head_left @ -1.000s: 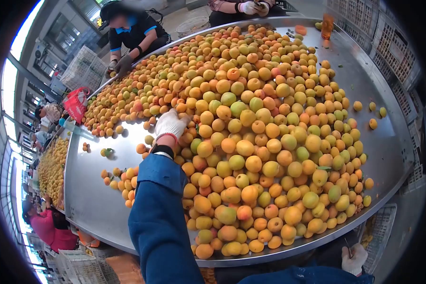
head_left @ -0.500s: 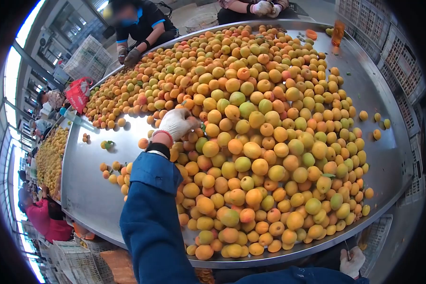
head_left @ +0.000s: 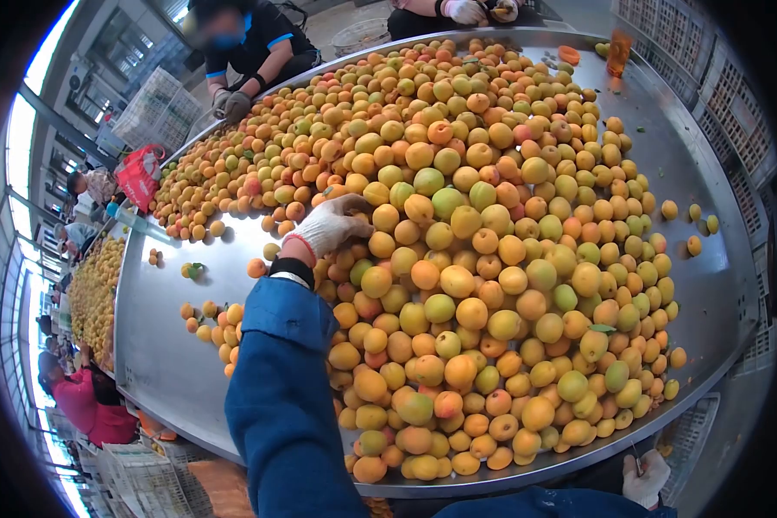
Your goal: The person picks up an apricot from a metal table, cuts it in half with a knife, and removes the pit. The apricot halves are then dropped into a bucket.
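Observation:
My left hand point(head_left: 332, 226), in a white knit glove, reaches into the left side of a big heap of apricots point(head_left: 457, 281). Its fingers are apart, touching fruit; the fingertips are partly hidden among the apricots. At the bottom right, below the table edge, my right hand point(head_left: 646, 479) is also gloved. It is closed around a thin pointed tool point(head_left: 636, 457), whose exact kind does not show. The apricots range from orange to yellow-green.
A metal table point(head_left: 173, 345) with a raised rim bears the heap. Stray apricots point(head_left: 224, 332) lie at left. An orange cup point(head_left: 618, 53) stands at the far right corner. Plastic crates point(head_left: 734, 112) line the right. Across the table sit two people, one with gloved hands point(head_left: 231, 104).
My left hand's fingers have spread from a closer curl, and the hand has shifted slightly over the fruit. My right hand stays low, holding the thin tool. The view has shifted slightly.

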`<state>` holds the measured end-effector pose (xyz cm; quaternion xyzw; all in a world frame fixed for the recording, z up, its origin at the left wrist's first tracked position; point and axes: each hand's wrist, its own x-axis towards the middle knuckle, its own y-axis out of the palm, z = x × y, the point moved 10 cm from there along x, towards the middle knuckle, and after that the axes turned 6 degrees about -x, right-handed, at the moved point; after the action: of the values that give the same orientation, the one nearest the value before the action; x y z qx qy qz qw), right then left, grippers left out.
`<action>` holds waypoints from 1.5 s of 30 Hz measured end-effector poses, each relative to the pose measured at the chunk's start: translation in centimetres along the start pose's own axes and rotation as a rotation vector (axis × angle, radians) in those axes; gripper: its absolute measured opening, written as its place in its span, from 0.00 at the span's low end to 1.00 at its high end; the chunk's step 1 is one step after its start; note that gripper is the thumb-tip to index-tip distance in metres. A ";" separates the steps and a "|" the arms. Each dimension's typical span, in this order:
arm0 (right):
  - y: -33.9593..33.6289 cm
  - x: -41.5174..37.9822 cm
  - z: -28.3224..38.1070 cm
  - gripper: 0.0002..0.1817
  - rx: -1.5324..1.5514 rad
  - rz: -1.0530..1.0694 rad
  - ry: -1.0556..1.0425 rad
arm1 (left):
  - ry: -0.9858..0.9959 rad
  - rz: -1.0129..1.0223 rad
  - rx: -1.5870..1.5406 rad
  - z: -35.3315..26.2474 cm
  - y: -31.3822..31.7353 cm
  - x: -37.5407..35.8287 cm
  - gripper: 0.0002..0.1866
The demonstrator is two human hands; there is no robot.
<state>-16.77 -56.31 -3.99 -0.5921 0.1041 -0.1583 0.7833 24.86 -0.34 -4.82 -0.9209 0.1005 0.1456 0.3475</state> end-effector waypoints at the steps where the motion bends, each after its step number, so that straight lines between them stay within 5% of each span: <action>1: -0.1 0.1 0.3 0.17 -0.003 -0.012 -0.039 | 0.023 0.030 -0.011 -1.0 0.3 -0.6 0.23; 5: -0.3 0.1 0.4 0.17 0.006 -0.010 0.002 | -0.008 0.124 0.363 -0.7 1.2 -1.0 0.25; 10: -0.3 -0.1 0.4 0.17 -0.053 -0.044 -0.093 | 0.136 -0.079 0.658 -2.4 1.5 -1.5 0.25; 14: 0.1 0.0 -0.3 0.17 -0.018 0.007 -0.075 | 0.067 -0.063 0.311 -1.4 0.8 -0.6 0.25; 22: -0.7 0.3 2.2 0.17 -0.074 -0.067 -0.148 | 0.061 -0.113 0.535 -1.1 1.1 0.9 0.23; 24: -0.7 0.5 2.2 0.17 -0.069 -0.079 -0.136 | 0.034 -0.297 0.478 -1.2 -0.2 1.0 0.26; 45: -0.3 0.9 2.6 0.17 -0.113 -0.045 -0.087 | 0.043 -0.309 0.391 -0.4 -0.4 3.1 0.29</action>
<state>-15.04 -54.44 -3.00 -0.6438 0.0654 -0.1436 0.7488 27.94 -0.62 -5.34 -0.8434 -0.0080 0.0488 0.5350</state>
